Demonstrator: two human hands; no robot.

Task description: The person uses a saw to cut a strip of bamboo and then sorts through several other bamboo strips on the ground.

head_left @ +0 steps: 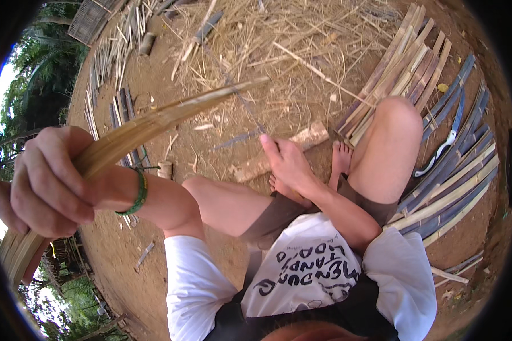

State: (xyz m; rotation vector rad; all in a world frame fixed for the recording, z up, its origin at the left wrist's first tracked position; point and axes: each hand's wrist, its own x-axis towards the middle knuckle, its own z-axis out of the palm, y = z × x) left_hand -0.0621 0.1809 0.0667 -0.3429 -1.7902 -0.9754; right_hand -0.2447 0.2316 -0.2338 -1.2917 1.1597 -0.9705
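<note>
My left hand (51, 179), a green band at its wrist, is raised close at the left and wrapped round a long split bamboo slat (148, 131). The slat slants up to the right, its thin far end over the ground in the middle. My right hand (287, 162) is closed in front of my knees, thumb on top. From it a thin dark blade-like thing (242, 99) runs up and left, behind the slat; I cannot make out its kind. Beneath that hand a short pale log (310, 138) lies on the soil by my bare feet.
Stacks of split bamboo slats (401, 71) lie to the right, with darker slats (446, 187) beside a tool with a curved white-and-black handle (436, 153). Shavings (290, 62) cover the ground ahead. More sticks (122, 51) and a woven panel (90, 21) are at the far left.
</note>
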